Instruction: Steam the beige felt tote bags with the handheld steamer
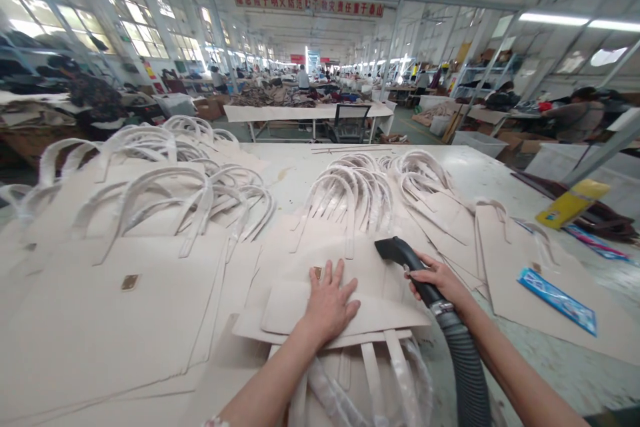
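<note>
Ribbed grey hose (464, 363) rises at near right into a black plastic nozzle (410, 258); I see the right hand (443, 283) curled round it. The left hand (329, 303) lies spread on a cream bag panel (383, 312), near centre. Similar panels (145, 327) lie left and right on the scuffed whitish worktable (294, 178); far off hangs a red-lettered banner (310, 5), bright paned windows (145, 30) left.

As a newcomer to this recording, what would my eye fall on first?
Probably the black nozzle in the right hand, just right of centre. Next comes the left hand, spread flat on the pale panels in the middle foreground. Farther back, the red-lettered banner hangs high across the hall, and a yellow pack stands out at right.
</note>
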{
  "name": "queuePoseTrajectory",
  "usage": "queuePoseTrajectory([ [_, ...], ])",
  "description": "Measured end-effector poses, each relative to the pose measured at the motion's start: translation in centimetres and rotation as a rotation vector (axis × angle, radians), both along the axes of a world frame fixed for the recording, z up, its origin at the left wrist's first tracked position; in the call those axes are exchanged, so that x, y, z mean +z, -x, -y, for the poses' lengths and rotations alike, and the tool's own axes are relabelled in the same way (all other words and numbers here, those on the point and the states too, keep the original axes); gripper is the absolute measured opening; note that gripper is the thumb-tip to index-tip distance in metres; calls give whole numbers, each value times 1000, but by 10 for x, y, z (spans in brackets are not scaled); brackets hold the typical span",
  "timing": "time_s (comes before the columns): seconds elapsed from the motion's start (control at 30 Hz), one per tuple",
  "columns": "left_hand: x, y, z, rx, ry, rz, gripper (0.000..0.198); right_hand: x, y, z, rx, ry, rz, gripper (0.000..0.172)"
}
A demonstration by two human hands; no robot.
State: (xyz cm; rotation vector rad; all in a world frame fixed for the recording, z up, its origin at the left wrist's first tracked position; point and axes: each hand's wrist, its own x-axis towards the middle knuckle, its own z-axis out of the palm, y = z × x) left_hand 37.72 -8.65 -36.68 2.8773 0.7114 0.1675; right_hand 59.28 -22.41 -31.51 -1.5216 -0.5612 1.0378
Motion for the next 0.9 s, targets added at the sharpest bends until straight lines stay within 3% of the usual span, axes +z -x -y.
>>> queuePoseTrajectory([
  [0.27,-2,0,-1,-3,7,36,47,1,9,-21,10,-6,-19,80],
  [0.43,-2,2,3,-8,11,29,47,3,21,-15,6,21,-26,75],
  [0.67,-1,-5,8,-32,-16,-10,43,-2,16,-14,-222,-85,126,78],
  [0.77,2,-15,8,-134,-35,-24,35,1,10,0,-278,-118,151,80],
  [0.9,4,-25,10,-207,-64,-2,33,-5,8,31,-244,-94,107,84],
])
